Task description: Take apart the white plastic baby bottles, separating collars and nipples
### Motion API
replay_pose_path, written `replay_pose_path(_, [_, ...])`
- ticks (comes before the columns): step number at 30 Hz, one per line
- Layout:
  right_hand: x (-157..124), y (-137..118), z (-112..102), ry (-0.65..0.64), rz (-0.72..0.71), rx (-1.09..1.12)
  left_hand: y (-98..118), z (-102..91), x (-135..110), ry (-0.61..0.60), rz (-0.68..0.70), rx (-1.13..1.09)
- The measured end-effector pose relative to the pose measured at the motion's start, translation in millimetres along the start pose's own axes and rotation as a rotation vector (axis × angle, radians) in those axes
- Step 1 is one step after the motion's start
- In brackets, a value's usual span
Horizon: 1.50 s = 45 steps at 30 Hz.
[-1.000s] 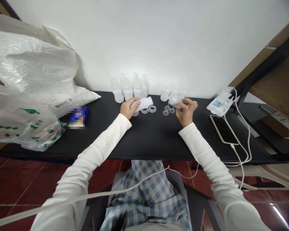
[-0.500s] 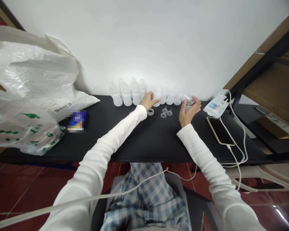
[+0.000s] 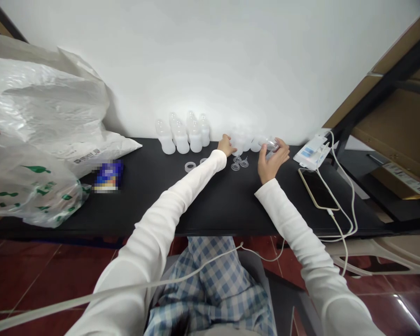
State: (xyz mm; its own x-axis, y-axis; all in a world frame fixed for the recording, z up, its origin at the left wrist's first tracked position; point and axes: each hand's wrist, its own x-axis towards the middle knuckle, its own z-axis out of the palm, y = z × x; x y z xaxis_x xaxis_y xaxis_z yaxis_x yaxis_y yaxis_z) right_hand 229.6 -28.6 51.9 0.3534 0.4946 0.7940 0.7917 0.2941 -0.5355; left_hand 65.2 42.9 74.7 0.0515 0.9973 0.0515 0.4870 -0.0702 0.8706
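My left hand (image 3: 227, 145) is closed round the near-left side of a white bottle (image 3: 237, 148) in the right-hand cluster, its thumb low against it. Further right, my right hand (image 3: 273, 161) curls its thumb and fingers about a clear domed cap (image 3: 270, 143), beside another white bottle (image 3: 255, 144). On the black table just in front lie several small clear nipple-like discs (image 3: 235, 166). To the left, a group of white bottles with clear domed tops (image 3: 195, 137) stands upright against the wall. A pale ring (image 3: 190, 166) lies before them; another is partly hidden by my left sleeve.
Plastic bags (image 3: 38, 177) and a blurred blue packet (image 3: 108, 176) occupy the table's left side. At the right are a phone (image 3: 318, 189) with a white cable plugged in, a white-and-blue pack (image 3: 312, 152) and an open cardboard box (image 3: 402, 179). A cable crosses my lap.
My left hand has moved right with the white bottle, closer to the other bottles, widening the gap from the left group. My right hand keeps the clear cap in nearly the same place.
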Motion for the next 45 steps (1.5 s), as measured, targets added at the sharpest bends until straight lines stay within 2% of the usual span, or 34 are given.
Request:
replay_pose_path(3, [-1,-1,1,-0.009,-0.024,-0.007,2,4.7,-4,0.044,-0.013,-0.019])
replay_pose_path(6, [-5,-4,3,-0.066,-0.066,0.004,0,3.6,-18,0.104,0.099,-0.123])
replay_pose_path(7, [-6,-6,3,-0.096,-0.083,0.014,-2,2.2,-25,0.092,0.157,-0.185])
replay_pose_path(11, [-15,-13,7,-0.233,-0.111,0.109,-15,-5.5,-55,-0.091,0.372,-0.355])
replay_pose_path(15, [-24,-18,9,-0.358,-0.042,0.257,-29,-12.7,-74,-0.127,0.426,-0.414])
replay_pose_path(17, [-26,-20,9,-0.454,0.02,0.352,-35,-14.7,-79,-0.147,0.431,-0.46])
replay_pose_path(20, [-27,-24,7,-0.594,0.083,0.465,-40,-15.3,-83,-0.113,0.405,-0.511])
replay_pose_path(23, [-29,-27,6,-0.628,0.036,0.466,-43,-14.7,-86,-0.077,0.316,-0.581])
replay_pose_path(26, [-32,-27,9,-0.594,-0.095,0.389,-41,-15.5,-92,-0.058,0.246,-0.657])
replay_pose_path(32, [-29,-21,14,-0.542,-0.424,0.203,-34,-22.6,-94,-0.066,0.199,-0.753])
replay_pose_path(37, [-23,-21,5,-0.672,-0.792,0.238,-44,-31.3,-83,0.024,0.106,-0.8])
replay_pose_path(39, [-27,-24,4,-0.704,-0.866,0.286,-51,-28.6,-82,0.024,0.131,-0.729])
replay_pose_path(42, [-39,-26,9,-0.732,-0.784,0.356,-60,-16.2,-86,-0.015,0.182,-0.621])
replay_pose_path(45, [-48,-25,16,-0.78,-0.586,0.496,-65,-5.1,-91,-0.018,0.157,-0.588])
